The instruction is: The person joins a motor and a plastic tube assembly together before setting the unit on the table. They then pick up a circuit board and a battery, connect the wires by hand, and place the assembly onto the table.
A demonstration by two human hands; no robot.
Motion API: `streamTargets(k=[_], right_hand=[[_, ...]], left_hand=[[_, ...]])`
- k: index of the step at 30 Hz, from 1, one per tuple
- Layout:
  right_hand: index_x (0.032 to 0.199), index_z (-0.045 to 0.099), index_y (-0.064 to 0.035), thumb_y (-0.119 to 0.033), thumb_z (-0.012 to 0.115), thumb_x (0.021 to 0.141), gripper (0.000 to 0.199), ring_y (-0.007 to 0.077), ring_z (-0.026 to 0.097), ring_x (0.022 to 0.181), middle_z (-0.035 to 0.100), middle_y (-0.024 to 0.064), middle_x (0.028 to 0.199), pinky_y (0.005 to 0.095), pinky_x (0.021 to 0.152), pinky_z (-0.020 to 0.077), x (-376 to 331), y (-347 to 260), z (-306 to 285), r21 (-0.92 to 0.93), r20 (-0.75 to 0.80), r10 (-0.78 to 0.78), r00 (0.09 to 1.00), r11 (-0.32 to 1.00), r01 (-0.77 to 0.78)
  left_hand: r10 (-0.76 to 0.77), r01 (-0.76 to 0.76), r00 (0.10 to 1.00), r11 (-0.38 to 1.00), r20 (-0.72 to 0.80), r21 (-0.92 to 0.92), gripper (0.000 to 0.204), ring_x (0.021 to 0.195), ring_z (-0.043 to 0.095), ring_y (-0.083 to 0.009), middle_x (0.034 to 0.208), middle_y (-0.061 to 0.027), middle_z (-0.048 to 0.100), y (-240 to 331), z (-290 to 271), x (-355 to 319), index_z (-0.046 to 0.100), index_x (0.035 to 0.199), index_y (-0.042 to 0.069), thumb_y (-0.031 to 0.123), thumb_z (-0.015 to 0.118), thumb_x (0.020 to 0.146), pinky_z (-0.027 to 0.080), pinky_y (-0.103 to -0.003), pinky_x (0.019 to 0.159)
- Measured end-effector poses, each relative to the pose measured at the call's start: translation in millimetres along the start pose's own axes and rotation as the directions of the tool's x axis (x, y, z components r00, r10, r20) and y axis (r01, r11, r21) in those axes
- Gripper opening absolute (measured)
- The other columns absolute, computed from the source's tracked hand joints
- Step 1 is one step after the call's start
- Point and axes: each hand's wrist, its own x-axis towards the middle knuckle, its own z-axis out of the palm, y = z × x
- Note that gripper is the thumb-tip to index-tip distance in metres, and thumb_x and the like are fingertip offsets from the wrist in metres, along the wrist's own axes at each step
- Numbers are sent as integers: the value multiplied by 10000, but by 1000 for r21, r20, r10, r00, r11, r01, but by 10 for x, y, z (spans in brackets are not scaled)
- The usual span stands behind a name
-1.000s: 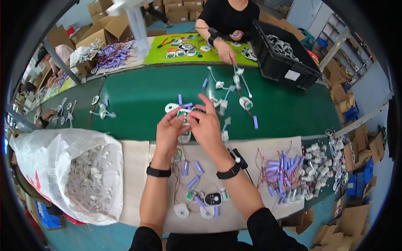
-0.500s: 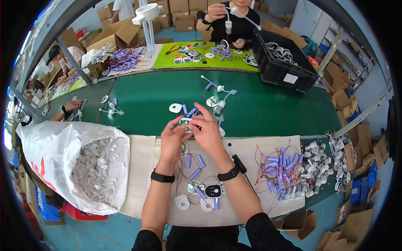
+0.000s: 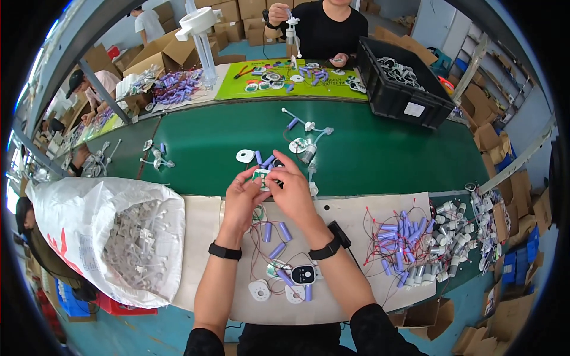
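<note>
Between my two hands is a small white plastic housing with a green circuit board [image 3: 260, 174], held above the front edge of the green belt. My left hand [image 3: 240, 200] grips it from the left side with thumb and fingers. The fingertips of my right hand [image 3: 291, 188] pinch at its right side, with the index finger raised. What exactly the right fingertips press is too small to tell. Just beyond my hands lie a white round cover [image 3: 245, 156] and purple cylindrical batteries [image 3: 268, 160]. Below, between my forearms, are wired batteries [image 3: 277, 250] and a black-faced white module [image 3: 303, 274].
A white sack of clear plastic parts [image 3: 139, 249] stands left. Piles of wired purple batteries [image 3: 401, 240] and small motor-like cylinders [image 3: 445, 243] lie right. Tube assemblies [image 3: 309, 151] rest on the green belt [image 3: 380, 148]. Across it are a black crate [image 3: 404, 101] and a co-worker [image 3: 332, 29].
My hands stay on the housing, with the right index finger slightly lower. Across the belt, the co-worker's raised hand has moved left, a tube assembly now hanging from it. The left neighbour's hand has shifted.
</note>
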Motion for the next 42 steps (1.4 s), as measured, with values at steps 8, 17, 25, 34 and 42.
streamTargets(k=[8, 17, 25, 34, 42], right_hand=[[1278, 533, -61, -155, 794, 785, 566, 361, 479, 1296, 368, 201, 1505, 413, 1069, 415, 80, 66, -234, -176, -20, -115, 993, 978, 109], [1234, 596, -83, -164, 765, 796, 476, 308, 540, 1153, 601, 132, 1154, 474, 1014, 319, -68, 357, -172, -540, 72, -28, 997, 840, 62], [1205, 597, -28, -79, 697, 848, 375, 256, 614, 884, 603, 124, 1042, 338, 793, 503, 153, 235, -767, -262, -112, 54, 992, 962, -82], [1294, 562, -61, -76, 651, 910, 394, 108, 544, 821, 594, 28, 975, 259, 741, 472, 253, 70, -1752, -203, -260, 115, 959, 964, -171], [1135, 589, -66, -64, 629, 898, 240, 109, 528, 761, 567, 18, 858, 269, 662, 442, 543, 501, -2677, -440, -31, 262, 965, 863, -248]], left_hand=[[108, -112, 994, 980, 28, 163, 379, 951, 680, -191, 1070, -114, 652, 352, -34, 212, 463, 1346, -58, 24, 533, 982, 604, -289, 826], [53, -61, 998, 975, 46, 216, 380, 943, 683, -204, 1090, -129, 645, 748, 56, 366, 477, 1348, -42, 17, 530, 977, 614, -318, 836], [27, -107, 968, 944, 250, 311, 367, 934, 696, -204, 1062, -133, 672, 1146, 754, 523, 524, 1312, -31, 33, 567, 953, 617, -306, 798], [6, -139, 881, 959, 473, 246, 360, 932, 712, -225, 1067, -163, 677, 1197, 1840, 744, 500, 1304, -53, 25, 558, 958, 617, -339, 841], [-35, -47, 905, 982, 423, 182, 397, 920, 704, -228, 1083, -148, 670, 552, 2227, 1209, 515, 1317, -20, 17, 562, 925, 609, -359, 782]])
